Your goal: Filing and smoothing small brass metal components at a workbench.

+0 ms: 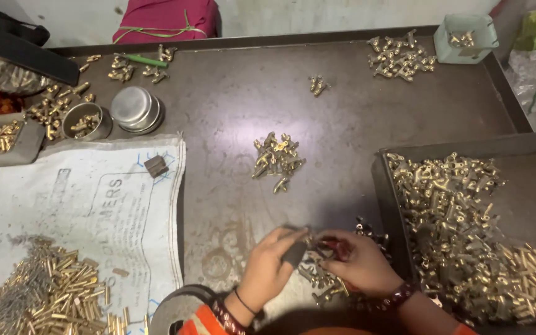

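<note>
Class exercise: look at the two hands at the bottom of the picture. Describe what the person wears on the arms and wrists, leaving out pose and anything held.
Both arms show orange sleeves at the bottom edge. The left hand has a thin dark band and a dark red beaded bangle at the wrist. The right hand wears a dark patterned bangle. No gloves on either.

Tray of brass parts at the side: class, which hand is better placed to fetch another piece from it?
Probably the right hand: it lies beside the tray heaped with brass parts. The left hand is farther away, its grip pinching a small dark piece.
</note>
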